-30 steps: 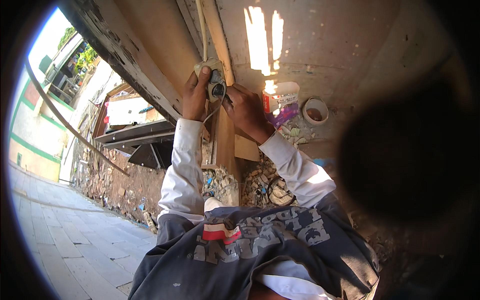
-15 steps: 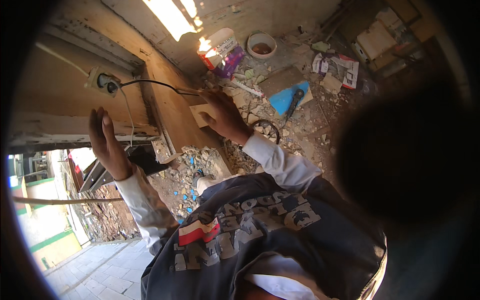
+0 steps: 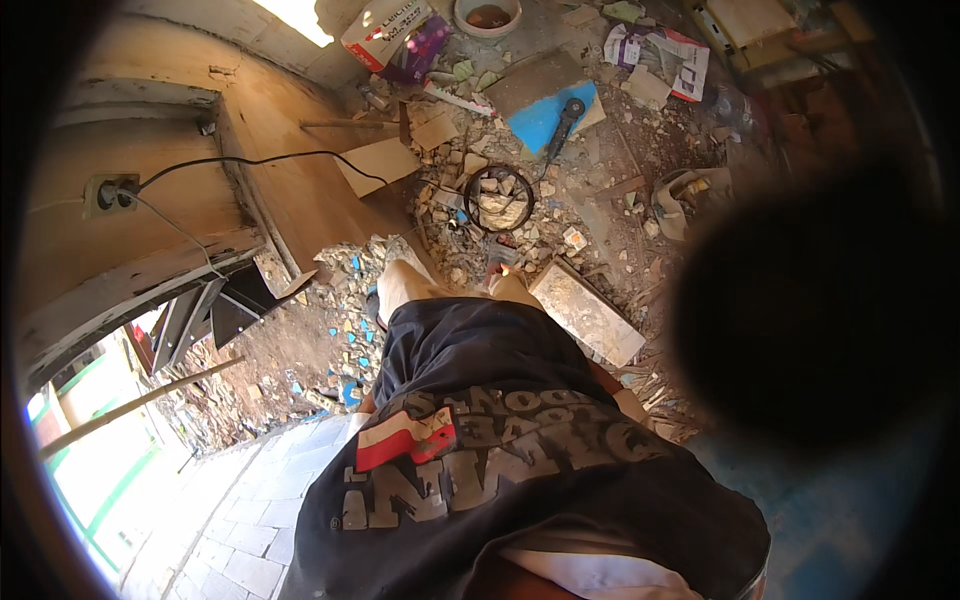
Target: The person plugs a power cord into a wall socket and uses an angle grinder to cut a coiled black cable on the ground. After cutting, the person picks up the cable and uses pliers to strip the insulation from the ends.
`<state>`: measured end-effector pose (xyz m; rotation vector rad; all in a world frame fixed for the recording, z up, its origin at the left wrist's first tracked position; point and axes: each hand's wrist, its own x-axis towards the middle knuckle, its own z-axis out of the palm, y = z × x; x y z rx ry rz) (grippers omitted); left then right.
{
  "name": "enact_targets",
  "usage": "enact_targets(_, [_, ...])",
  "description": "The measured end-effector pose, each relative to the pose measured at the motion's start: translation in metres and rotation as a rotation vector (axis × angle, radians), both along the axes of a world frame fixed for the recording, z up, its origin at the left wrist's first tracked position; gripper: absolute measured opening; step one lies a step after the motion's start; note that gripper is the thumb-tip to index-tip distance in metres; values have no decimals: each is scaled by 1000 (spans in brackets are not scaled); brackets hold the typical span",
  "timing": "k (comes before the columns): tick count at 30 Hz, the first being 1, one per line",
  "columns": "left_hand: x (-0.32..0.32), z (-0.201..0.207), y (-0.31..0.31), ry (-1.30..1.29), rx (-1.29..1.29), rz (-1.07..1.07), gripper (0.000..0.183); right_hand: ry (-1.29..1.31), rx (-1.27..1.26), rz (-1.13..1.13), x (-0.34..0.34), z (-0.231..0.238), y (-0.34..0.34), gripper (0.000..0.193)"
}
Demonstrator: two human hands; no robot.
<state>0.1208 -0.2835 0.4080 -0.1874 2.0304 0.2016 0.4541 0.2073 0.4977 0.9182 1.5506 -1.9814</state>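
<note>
Neither of my hands shows; only slivers of my arms appear beside the dark printed shirt (image 3: 500, 440). A black corded power tool (image 3: 568, 118) lies on a blue-topped board (image 3: 535, 125) on the floor ahead of me. From it a cord leads to a coil of black cable (image 3: 468, 200) resting on the rubble. At the left, a light wall socket (image 3: 100, 196) has plugs in it. A black cable (image 3: 250, 160) runs from there across the wooden panel toward the coil.
Broken tile and rubble (image 3: 345, 310) cover the floor around my feet. A white bucket (image 3: 488, 18), a red-and-white bag (image 3: 390, 35) and a torn bag (image 3: 675, 60) stand or lie farther off. A pale slab (image 3: 588, 312) lies to the right; paving (image 3: 235, 540) is at lower left.
Both hands, raised near the socket and cable before, have dropped out of view. The view has shifted, showing more of the floor near my feet.
</note>
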Motion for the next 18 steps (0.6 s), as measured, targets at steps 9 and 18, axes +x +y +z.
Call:
enact_targets(9, [-20,34,60,23,140,45,37,-123,-145,-24,0,20,-6,48])
enact_targets(18, [-24,28,51,-45,137,60,36,-225,-263,-259,-16,55,-24,43])
